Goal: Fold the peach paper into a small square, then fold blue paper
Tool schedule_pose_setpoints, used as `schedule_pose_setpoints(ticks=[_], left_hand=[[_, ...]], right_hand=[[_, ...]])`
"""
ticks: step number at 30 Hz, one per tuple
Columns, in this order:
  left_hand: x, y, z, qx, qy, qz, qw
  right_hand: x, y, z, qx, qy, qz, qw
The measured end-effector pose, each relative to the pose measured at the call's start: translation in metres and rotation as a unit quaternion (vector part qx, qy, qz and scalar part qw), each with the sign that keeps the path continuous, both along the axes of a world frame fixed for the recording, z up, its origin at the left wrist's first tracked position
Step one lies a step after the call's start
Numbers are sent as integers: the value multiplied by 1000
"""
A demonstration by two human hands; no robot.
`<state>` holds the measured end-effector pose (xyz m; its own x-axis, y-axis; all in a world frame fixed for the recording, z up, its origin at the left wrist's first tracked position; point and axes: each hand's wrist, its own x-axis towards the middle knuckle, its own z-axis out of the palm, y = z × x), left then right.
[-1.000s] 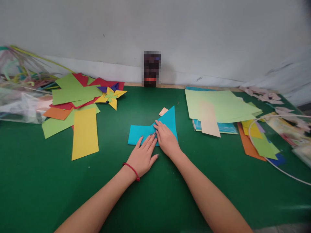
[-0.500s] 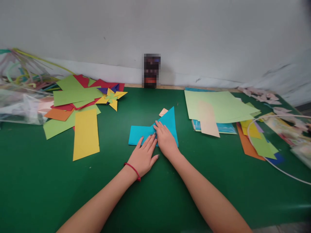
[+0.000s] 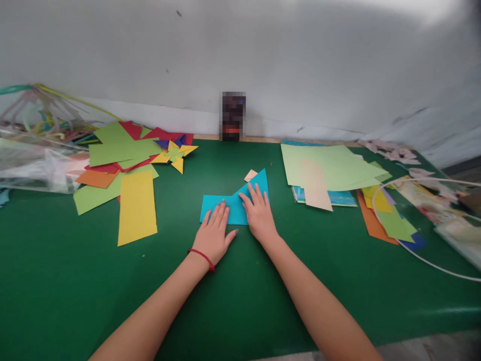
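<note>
A folded sheet of blue paper [image 3: 236, 208] lies flat on the green tabletop [image 3: 233, 301], its right part turned up into a point. My left hand [image 3: 213, 230], with a red cord at the wrist, rests open on the left part of the sheet, fingers stretched forward. On the pointed right part lies my right hand [image 3: 260, 213], palm down, fingers spread and pressing the paper. Just behind the sheet a small folded peach paper piece [image 3: 250, 175] is partly covered by the blue point.
Left are a yellow sheet [image 3: 138, 210], green sheets [image 3: 124, 153] and a folded yellow star [image 3: 175, 154]. Pale green sheets [image 3: 330, 165] and a peach strip [image 3: 316, 188] lie right. A blurred dark upright object [image 3: 233, 115] leans on the wall. A white hoop [image 3: 376, 210] is far right.
My hands have moved apart: the left slid left along the blue paper, and the right spread its fingers over the pointed part. The view has shifted slightly.
</note>
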<state>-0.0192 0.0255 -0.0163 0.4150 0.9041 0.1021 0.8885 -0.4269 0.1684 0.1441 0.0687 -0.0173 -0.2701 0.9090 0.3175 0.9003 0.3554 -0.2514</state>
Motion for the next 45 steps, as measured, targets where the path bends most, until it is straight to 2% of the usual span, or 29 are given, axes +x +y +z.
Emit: schedule_pose_setpoints(ticks=[4, 9, 12, 15, 21, 25, 28, 30, 32, 35, 36, 38, 40, 42, 43, 45], left_hand=[[-15, 2, -3, 16, -9, 42, 999], [-16, 1, -3, 32, -18, 79, 996], [-15, 4, 1, 31, -44, 157, 986], [-21, 10, 3, 35, -90, 234, 967], [-33, 19, 1, 35, -190, 225, 955], [-33, 19, 8, 13, -310, 214, 926], [-31, 18, 15, -3, -367, 232, 901], [-28, 17, 18, 7, -371, 253, 894], [-26, 17, 19, 9, -378, 257, 889], [-21, 15, 21, 14, -395, 227, 890], [-19, 13, 21, 19, -396, 214, 893], [-15, 7, 22, 25, -389, 190, 901], [-10, -2, 22, 15, -377, 158, 913], [-5, -11, 22, 6, -357, 86, 930], [-2, -16, 23, 14, -330, 18, 944], [3, -25, 25, 22, -285, -108, 952]], right_hand=[[14, -4, 3, 20, -9, -40, 999], [32, -8, -6, 48, 3, -116, 992], [36, -10, -11, 46, 39, -152, 986], [39, -9, -10, 15, 79, -176, 981], [50, -10, 7, -30, 148, -177, 973], [50, -16, 19, 1, 148, -182, 972], [49, -21, 28, 29, 161, -199, 966], [51, -22, 31, 3, 181, -217, 959], [51, -23, 31, -65, 215, -219, 950], [45, -24, 25, -183, 325, -179, 911], [40, -24, 23, -219, 383, -165, 882], [30, -25, 20, -283, 502, -119, 809], [20, -26, 19, -321, 574, -61, 751], [13, -28, 20, -333, 600, -26, 727], [12, -28, 20, -334, 607, -16, 721], [12, -28, 19, -323, 625, -9, 711]])
